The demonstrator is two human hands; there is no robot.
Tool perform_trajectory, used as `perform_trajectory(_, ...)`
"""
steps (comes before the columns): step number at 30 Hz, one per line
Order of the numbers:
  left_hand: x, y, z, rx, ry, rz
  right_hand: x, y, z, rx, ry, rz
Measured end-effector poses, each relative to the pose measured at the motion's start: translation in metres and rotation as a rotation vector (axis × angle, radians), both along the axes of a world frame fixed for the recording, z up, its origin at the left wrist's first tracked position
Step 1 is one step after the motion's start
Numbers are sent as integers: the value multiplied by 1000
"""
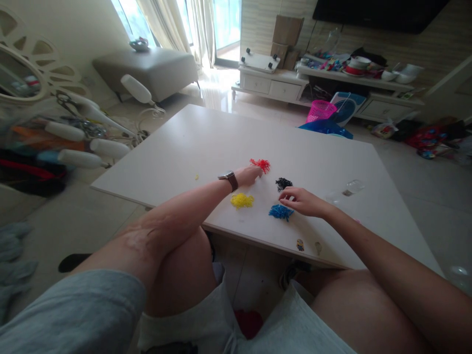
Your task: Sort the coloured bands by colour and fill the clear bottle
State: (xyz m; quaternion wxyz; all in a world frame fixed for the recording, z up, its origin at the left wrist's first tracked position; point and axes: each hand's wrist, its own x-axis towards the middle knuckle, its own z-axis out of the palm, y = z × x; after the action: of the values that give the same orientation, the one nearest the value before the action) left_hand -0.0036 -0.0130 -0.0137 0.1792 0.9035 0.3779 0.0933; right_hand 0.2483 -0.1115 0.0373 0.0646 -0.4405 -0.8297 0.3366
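Four-coloured heaps of small, thin pieces lie on the white table point(206, 142). My left hand point(249, 176), with a watch point(229, 180) at its wrist, reaches the near edge of the red heap point(262, 165). Its fingers are bent down and drawn together; whatever they pinch is too small to make out. My right hand point(304, 202) hovers palm down between the black heap point(283, 183) and the blue heap point(280, 212). A gap shows between its thumb and curled fingers, with nothing visible in it. The yellow heap point(242, 200) lies below my left wrist.
A clear bottle point(354, 187) lies on the table's right side. By the front edge are a minion figure point(300, 245) and a small pale ring-shaped piece point(318, 247). One yellow bit point(196, 177) lies apart at left. A white lamp-like stand point(98, 147) borders the table's left corner.
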Motion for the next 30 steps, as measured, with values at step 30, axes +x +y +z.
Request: perform_trajectory(30, -28, 0, 75, -201, 257, 88, 1, 0, 3, -24, -18, -18)
